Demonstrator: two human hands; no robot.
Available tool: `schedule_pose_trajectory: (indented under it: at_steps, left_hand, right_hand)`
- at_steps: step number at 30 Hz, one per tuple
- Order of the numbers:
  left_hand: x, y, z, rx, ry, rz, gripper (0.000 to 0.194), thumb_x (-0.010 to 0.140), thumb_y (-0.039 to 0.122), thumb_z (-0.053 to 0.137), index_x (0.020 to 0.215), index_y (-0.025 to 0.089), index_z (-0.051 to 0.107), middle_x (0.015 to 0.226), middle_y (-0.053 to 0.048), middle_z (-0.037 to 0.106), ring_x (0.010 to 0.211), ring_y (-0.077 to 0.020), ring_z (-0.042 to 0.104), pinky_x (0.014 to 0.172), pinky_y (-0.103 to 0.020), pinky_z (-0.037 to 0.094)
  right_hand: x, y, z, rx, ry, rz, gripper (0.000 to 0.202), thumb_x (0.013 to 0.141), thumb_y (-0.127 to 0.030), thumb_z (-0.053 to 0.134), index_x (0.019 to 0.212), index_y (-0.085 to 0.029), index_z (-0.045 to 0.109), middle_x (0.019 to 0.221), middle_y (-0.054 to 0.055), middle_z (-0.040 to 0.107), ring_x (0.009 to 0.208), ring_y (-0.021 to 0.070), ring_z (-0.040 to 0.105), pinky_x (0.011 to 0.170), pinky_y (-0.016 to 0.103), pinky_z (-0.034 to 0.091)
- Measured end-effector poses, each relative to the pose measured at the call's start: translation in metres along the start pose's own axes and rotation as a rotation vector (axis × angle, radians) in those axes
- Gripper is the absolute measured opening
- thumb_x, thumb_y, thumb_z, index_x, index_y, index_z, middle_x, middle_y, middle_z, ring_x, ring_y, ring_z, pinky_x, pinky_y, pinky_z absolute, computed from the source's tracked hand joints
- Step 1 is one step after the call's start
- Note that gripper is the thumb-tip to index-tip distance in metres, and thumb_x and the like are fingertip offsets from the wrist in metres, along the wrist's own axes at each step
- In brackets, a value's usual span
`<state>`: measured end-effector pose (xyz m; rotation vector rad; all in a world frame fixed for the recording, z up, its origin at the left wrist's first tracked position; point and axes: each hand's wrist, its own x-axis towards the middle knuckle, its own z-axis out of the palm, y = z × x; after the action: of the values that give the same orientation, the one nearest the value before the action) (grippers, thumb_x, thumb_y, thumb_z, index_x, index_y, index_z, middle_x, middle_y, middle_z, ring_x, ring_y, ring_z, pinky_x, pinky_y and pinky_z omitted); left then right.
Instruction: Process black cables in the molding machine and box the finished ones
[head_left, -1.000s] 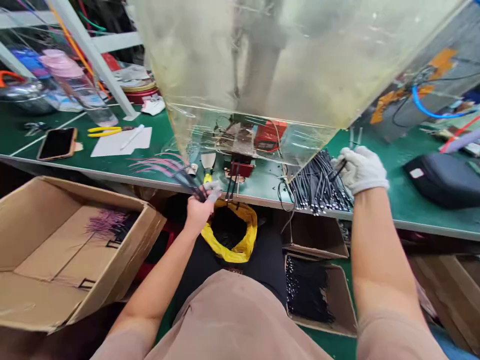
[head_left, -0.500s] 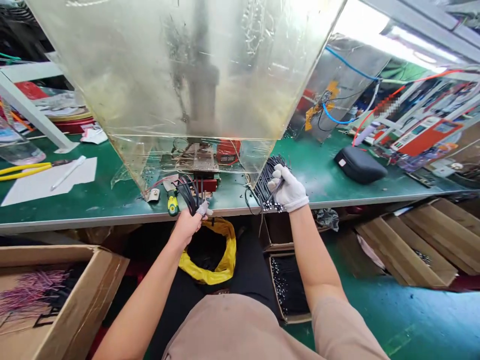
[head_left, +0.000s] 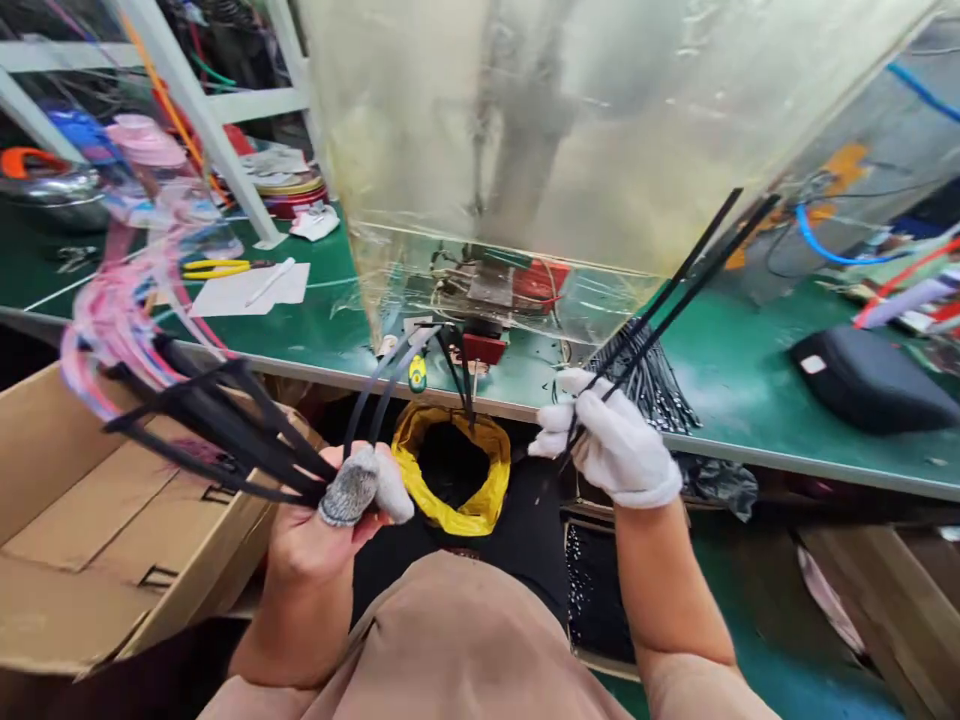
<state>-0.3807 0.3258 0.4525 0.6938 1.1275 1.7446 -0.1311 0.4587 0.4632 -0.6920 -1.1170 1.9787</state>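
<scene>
My left hand, with cloth covers on some fingertips, grips a bundle of black cables above the left box. Pink and blue wires fan out, blurred, from the bundle's far end. Two black strands also arch from this hand toward the bench. My right hand, in a white glove, pinches a couple of thin black cables that point up and to the right. Behind it a pile of black cables lies on the green bench. A small red machine part sits under the clear plastic shield.
A yellow-rimmed bag hangs below the bench edge. An open cardboard box stands at left, another box below right. Yellow-handled pliers, paper, and a black case lie on the bench.
The view has turned left. My left hand has lifted the cable bundle off the bench edge toward the left. My right hand has come away from the pile with a couple of cables.
</scene>
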Motion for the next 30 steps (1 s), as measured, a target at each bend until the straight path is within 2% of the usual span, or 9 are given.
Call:
schedule_pose_trajectory:
  at_steps: [2,4,7,10,12,17,22,26,30]
  left_hand:
    - [-0.01,0.004,-0.005,-0.031,0.08,0.032,0.045,0.053,0.05,0.091,0.046,0.018,0.061,0.045,-0.003,0.052,0.036,-0.0127,0.046,0.03,-0.025,0.039]
    - [-0.013,0.003,-0.007,-0.033,0.181,0.072,0.047,0.05,0.052,0.092,0.046,0.018,0.06,0.044,-0.001,0.05,0.036,-0.0122,0.045,0.03,-0.024,0.037]
    - [-0.008,-0.001,-0.01,-0.018,0.264,0.088,0.051,0.047,0.056,0.092,0.046,0.018,0.059,0.042,-0.001,0.049,0.037,-0.012,0.045,0.03,-0.023,0.036]
    - [-0.004,-0.006,-0.015,-0.02,0.293,0.065,0.052,0.045,0.057,0.092,0.045,0.017,0.059,0.042,-0.001,0.05,0.036,-0.0112,0.044,0.029,-0.021,0.033]
    - [-0.003,-0.007,-0.018,-0.015,0.28,0.04,0.054,0.044,0.059,0.092,0.044,0.017,0.058,0.042,-0.002,0.05,0.035,-0.0105,0.043,0.028,-0.02,0.032]
    - [-0.006,-0.006,-0.018,0.016,0.209,0.091,0.054,0.051,0.061,0.089,0.044,0.016,0.059,0.04,-0.001,0.045,0.032,-0.0092,0.039,0.027,-0.021,0.029]
    - [-0.009,-0.005,-0.021,0.004,0.219,0.08,0.054,0.051,0.06,0.089,0.043,0.016,0.059,0.039,-0.001,0.045,0.031,-0.0091,0.04,0.028,-0.02,0.03]
    - [-0.008,-0.003,-0.023,0.002,0.237,0.002,0.056,0.048,0.061,0.09,0.042,0.016,0.058,0.039,-0.001,0.044,0.032,-0.0083,0.039,0.028,-0.019,0.03]
    - [-0.007,-0.001,-0.022,0.03,0.239,-0.021,0.06,0.045,0.064,0.089,0.038,0.016,0.055,0.038,-0.002,0.042,0.032,-0.0093,0.039,0.028,-0.02,0.03]
  right_hand:
    - [0.015,0.03,0.008,0.085,-0.13,0.172,0.044,0.084,-0.041,0.076,0.118,-0.027,0.053,0.085,0.002,0.071,0.066,0.0179,0.069,0.071,0.043,0.062]
    - [0.03,0.066,0.011,0.171,-0.202,0.32,0.048,0.082,-0.04,0.078,0.119,-0.025,0.052,0.084,0.001,0.07,0.064,0.0154,0.067,0.069,0.04,0.062]
    - [0.043,0.113,0.005,0.292,-0.227,0.465,0.05,0.079,-0.038,0.081,0.118,-0.024,0.052,0.08,-0.001,0.067,0.058,0.0114,0.061,0.064,0.033,0.059]
    - [0.047,0.134,-0.002,0.337,-0.198,0.51,0.051,0.079,-0.036,0.081,0.118,-0.023,0.052,0.081,0.0,0.067,0.058,0.0111,0.059,0.064,0.031,0.057]
    - [0.054,0.13,-0.002,0.329,-0.184,0.494,0.05,0.079,-0.035,0.081,0.118,-0.022,0.052,0.082,0.001,0.067,0.059,0.0117,0.06,0.064,0.033,0.058]
    - [0.092,0.092,0.009,0.388,-0.212,0.38,0.03,0.081,-0.024,0.077,0.102,-0.017,0.057,0.076,-0.003,0.061,0.058,0.0084,0.056,0.064,0.027,0.058]
    - [0.13,0.07,0.014,0.34,-0.021,0.335,0.004,0.095,-0.018,0.056,0.097,-0.015,0.059,0.076,-0.001,0.064,0.058,0.01,0.061,0.066,0.027,0.06]
    - [0.143,0.065,0.014,0.365,0.035,0.338,0.016,0.101,-0.017,0.044,0.097,-0.014,0.059,0.073,0.0,0.065,0.057,0.0097,0.061,0.066,0.025,0.061]
    - [0.149,0.064,0.013,0.36,0.089,0.352,0.019,0.102,-0.02,0.042,0.1,-0.013,0.06,0.071,0.002,0.067,0.059,0.0113,0.063,0.066,0.026,0.061]
